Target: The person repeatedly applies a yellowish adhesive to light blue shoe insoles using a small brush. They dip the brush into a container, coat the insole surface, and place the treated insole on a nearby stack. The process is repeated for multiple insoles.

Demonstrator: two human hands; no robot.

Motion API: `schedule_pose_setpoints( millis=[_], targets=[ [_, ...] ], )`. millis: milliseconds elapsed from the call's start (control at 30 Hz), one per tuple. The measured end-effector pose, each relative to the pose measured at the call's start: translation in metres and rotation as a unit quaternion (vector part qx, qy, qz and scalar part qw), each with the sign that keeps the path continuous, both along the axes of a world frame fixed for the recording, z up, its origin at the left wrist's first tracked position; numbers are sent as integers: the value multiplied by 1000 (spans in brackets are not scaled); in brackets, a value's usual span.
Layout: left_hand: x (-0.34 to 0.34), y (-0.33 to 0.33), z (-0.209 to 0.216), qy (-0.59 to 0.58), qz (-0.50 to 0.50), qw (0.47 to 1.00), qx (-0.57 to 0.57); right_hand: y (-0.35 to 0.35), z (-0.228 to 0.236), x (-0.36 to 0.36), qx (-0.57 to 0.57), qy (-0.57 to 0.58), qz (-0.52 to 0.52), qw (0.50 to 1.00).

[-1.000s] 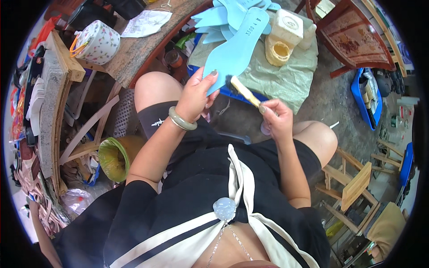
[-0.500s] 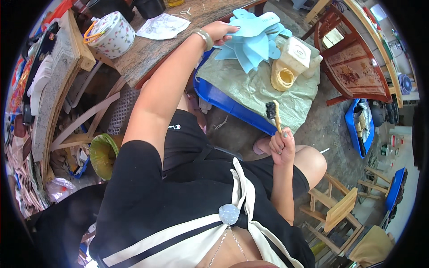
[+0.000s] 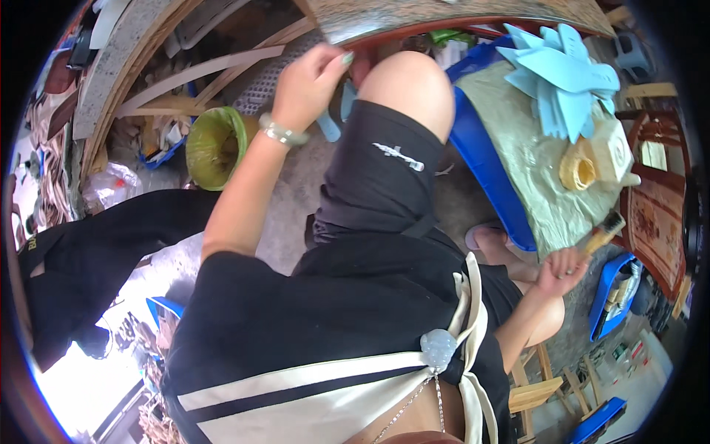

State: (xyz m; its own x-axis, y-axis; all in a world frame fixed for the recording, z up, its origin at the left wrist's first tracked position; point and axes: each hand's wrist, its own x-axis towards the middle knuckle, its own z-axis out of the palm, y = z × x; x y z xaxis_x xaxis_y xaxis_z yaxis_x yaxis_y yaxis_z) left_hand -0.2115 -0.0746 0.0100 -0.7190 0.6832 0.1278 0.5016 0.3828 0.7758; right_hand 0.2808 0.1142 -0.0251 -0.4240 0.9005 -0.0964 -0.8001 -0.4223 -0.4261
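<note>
My right hand (image 3: 560,272) grips a small brush (image 3: 603,235) with dark bristles and a pale handle, slightly blurred. It hangs by the near right edge of the cloth-covered blue tray (image 3: 492,174). My left hand (image 3: 307,85) is beside my raised knee, fingers curled inward; what they hold, if anything, is hidden. Close below that hand are light blue flat pieces (image 3: 330,127), partly covered. A fanned pile of light blue cut pieces (image 3: 566,78) lies on the greenish cloth (image 3: 510,140). Next to it stands a whitish plastic container (image 3: 612,150) with a yellowed, crusted opening (image 3: 578,172).
A green-lined bin (image 3: 214,148) stands left of my left forearm. Ahead is a stone-topped table (image 3: 444,11). A carved wooden chair (image 3: 654,214) and a blue tray of tools (image 3: 615,296) are at right, with a wooden stool (image 3: 534,396) nearer me.
My left hand has left the blue pieces on the cloth and come down leftward beside my knee. My view has swung left. The brush stays in my right hand, now tilted to the right.
</note>
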Motion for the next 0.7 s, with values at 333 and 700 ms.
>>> schedule_pose_setpoints(
  millis=[333,700],
  targets=[
    [-86,-110,-353,-192,193,842,-466,43,19,-28,-2,-98,-73,992],
    [-65,-63,-486,-433,262,697,-508,5,39,41,-8,-210,-108,972]
  ],
)
